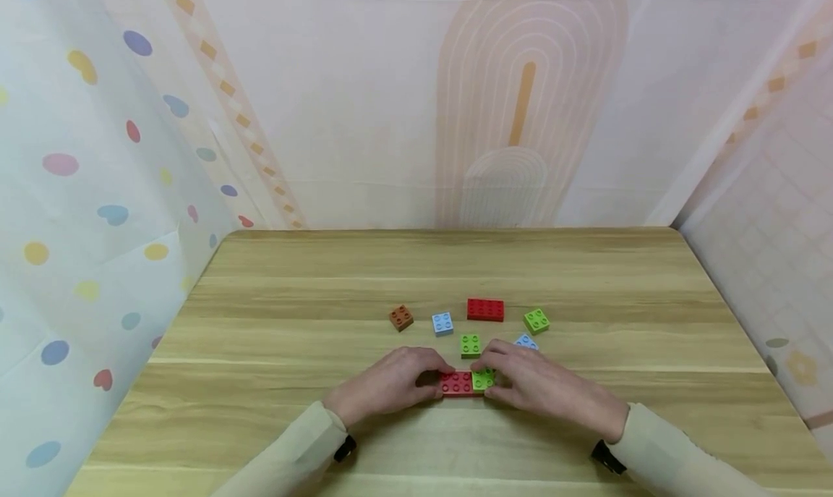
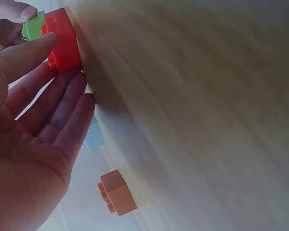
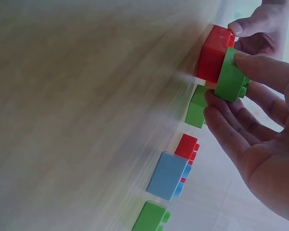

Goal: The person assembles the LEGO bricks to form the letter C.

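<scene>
In the head view a long red brick lies near the middle front of the table, studs up. A small lime green brick sits on its right end. My left hand grips the red brick's left end, thumb on the near side and fingers on the far side. The right hand pinches the green brick between thumb and fingers. From the right wrist, this green brick overlaps the end of the red brick and sticks out a little past it.
Just beyond the hands lie loose bricks: another green one, a light blue one, a brown one, a second long red one and a further green one. A second blue brick is partly hidden by the right hand.
</scene>
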{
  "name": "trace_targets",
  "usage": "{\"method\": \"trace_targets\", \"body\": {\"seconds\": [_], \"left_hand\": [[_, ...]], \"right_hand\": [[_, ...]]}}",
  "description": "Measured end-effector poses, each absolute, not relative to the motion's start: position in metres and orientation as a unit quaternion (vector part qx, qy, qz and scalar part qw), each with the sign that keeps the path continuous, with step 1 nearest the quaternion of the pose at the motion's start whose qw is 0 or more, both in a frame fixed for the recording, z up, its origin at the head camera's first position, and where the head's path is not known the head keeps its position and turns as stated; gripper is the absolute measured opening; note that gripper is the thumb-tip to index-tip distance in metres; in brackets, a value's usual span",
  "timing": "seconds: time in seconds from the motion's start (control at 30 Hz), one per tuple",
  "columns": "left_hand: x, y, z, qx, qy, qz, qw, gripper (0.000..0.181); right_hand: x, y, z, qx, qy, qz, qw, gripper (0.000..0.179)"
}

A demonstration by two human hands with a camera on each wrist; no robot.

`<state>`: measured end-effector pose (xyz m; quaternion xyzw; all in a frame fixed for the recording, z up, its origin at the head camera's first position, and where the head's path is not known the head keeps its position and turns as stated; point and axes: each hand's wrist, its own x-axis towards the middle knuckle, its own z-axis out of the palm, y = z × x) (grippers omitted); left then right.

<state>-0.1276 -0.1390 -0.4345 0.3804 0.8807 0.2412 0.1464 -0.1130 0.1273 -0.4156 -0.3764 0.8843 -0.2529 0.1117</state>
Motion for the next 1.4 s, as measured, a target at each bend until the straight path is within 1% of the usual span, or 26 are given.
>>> {"method": "trace_targets", "body": {"seconds": [0.33,0.6,0.73,0.87,1.0,1.27,1.4], "left_hand": [[-0.125,-0.138,-0.434,0.375,0.882,0.243,0.151,0.029],[-0.129,-0.137,-0.432,0.37,0.881,0.245,0.163,0.034],[-0.129,-0.137,-0.431,0.362,0.877,0.261,0.178,0.039],[-0.129,-0.14,-0.43,0.357,0.871,0.283,0.185,0.039],[-0.129,-0.14,-0.428,0.355,0.87,0.296,0.172,0.038],[-0.132,-0.132,-0.424,0.357,0.874,0.311,0.113,0.034],[-0.134,-0.126,-0.424,0.346,0.872,0.333,0.092,0.034]], "right_hand": [[-0.111,0.126,-0.417,-0.356,0.893,-0.247,0.122,0.037],[-0.112,0.126,-0.419,-0.331,0.9,-0.253,0.131,0.043],[-0.112,0.129,-0.42,-0.33,0.901,-0.254,0.122,0.042],[-0.111,0.134,-0.421,-0.324,0.904,-0.254,0.112,0.041],[-0.109,0.139,-0.421,-0.319,0.908,-0.249,0.106,0.041],[-0.107,0.144,-0.421,-0.319,0.909,-0.248,0.1,0.041],[-0.106,0.146,-0.42,-0.32,0.908,-0.25,0.102,0.041]]}}
